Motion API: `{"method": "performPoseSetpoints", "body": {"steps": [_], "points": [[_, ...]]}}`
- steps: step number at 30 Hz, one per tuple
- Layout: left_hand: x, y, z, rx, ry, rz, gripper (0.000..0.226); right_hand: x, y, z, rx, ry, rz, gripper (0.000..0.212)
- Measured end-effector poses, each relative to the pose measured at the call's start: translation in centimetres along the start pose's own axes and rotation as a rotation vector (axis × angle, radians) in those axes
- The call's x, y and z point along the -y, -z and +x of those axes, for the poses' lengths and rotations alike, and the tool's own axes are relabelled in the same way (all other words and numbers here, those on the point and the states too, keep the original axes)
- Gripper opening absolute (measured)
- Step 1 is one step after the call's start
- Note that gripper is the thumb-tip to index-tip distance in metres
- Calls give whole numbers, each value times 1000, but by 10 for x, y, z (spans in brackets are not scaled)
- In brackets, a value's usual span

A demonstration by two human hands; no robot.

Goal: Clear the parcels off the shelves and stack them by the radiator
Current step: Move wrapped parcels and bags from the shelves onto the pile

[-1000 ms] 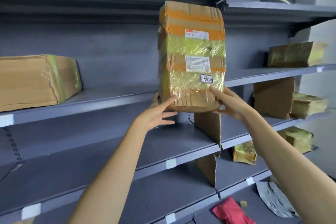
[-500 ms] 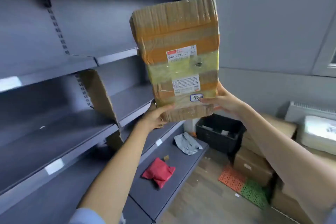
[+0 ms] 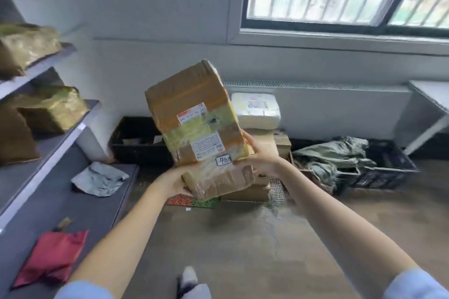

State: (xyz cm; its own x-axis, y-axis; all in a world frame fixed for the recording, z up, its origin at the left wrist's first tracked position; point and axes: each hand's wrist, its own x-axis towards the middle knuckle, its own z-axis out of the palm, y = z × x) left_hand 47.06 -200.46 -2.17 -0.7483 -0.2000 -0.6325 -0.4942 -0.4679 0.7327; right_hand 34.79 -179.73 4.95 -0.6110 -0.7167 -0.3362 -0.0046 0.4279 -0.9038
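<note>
Fingers [image 3: 239, 161] of our right hand [image 3: 261, 156] and left hand [image 3: 176, 181] clamp the taped parcel [image 3: 196, 126], held tilted in the air before the radiator [image 3: 340, 104], above the stacked boxes [image 3: 245, 193].

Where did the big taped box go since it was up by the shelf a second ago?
The taped cardboard parcel was carried away from the shelves and now hangs tilted in front of the parcel stack by the radiator, not yet set down. Nothing was let go: the left hand still holds its bottom and the right hand its side.
</note>
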Motion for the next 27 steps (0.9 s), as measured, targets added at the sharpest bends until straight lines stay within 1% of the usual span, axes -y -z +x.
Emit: {"method": "performPoseSetpoints", "body": {"steps": [2,4,5,7,8,9,11,13,15,17,19,21,27], "points": [[-8,-11,37,-23,35,-17,27,-11,18,29,-41,-59,-15,97],[-25,-17,74,-75,27,-62,29,-16,35,65,-66,-136,-51,95],[-35,-18,93,-101,22,-88,41,-16,42,83,-70,-178,-67,94],[-57,-21,132,-151,24,-82,75,-19,59,123,-71,-245,-69,92],[-68,-23,152,-150,29,-71,81,-21,68,144,-78,-254,-50,90],[-77,-25,172,-142,44,-74,80,-23,78,164,-95,-248,-21,88],[-95,-34,210,-128,104,-110,65,-30,101,204,-153,-236,34,78],[-107,-45,246,-126,182,-160,53,-34,126,239,-203,-255,30,64],[-113,-58,280,-122,246,-197,52,-37,152,273,-231,-290,-64,47],[-116,-71,308,-127,338,-220,56,-43,174,305,-241,-329,-180,39],[-115,-82,331,-130,416,-268,52,-51,189,331,-216,-352,-283,38],[-111,-89,354,-141,458,-327,47,-59,199,356,-167,-373,-347,39],[-87,-123,415,-210,520,-504,35,-95,236,420,-36,-415,-522,42]]}}
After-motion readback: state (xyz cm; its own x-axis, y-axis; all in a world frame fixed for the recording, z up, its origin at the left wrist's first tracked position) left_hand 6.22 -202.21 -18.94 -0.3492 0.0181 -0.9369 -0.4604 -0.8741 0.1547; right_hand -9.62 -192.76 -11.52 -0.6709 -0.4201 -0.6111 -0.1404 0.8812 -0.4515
